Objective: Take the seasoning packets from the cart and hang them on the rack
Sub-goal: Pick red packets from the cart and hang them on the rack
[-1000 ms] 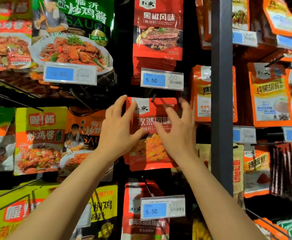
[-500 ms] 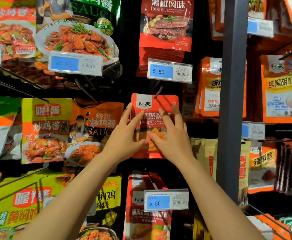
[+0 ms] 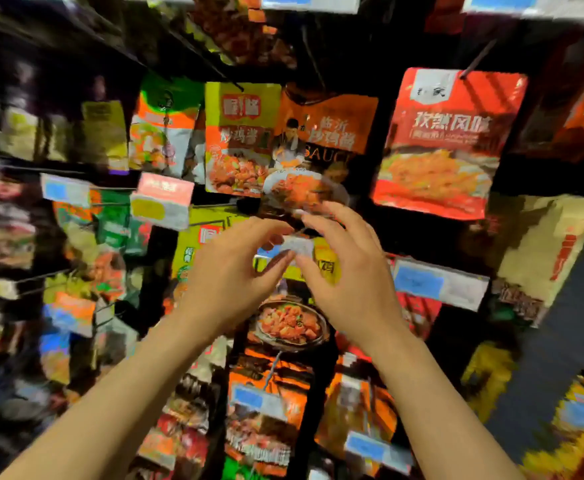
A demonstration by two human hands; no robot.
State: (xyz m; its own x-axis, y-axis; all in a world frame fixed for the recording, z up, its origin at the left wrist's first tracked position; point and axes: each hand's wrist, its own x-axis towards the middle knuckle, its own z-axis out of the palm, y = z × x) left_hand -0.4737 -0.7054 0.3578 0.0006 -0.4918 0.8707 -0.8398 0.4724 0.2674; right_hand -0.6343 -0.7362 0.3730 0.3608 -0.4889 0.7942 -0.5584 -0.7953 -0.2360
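The picture is smeared by motion. A red seasoning packet (image 3: 446,143) with white characters and a food photo hangs on a black rack hook (image 3: 475,60) at the upper right. Both hands are off it, lower and to its left. My left hand (image 3: 228,275) and my right hand (image 3: 349,271) float in front of the rack with loosely bent fingers, thumbs nearly touching each other. Neither hand holds anything. No cart is in sight.
The rack is packed with hanging sauce packets, among them a yellow one (image 3: 240,140) and an orange-black one (image 3: 321,147). Blue-and-white price tags (image 3: 439,284) stick out on hook ends. A dark upright post (image 3: 553,344) runs along the right.
Both hands have let go of the red packet and dropped back down and left of it. The packet stays hanging on its hook. The camera has swung left and down.
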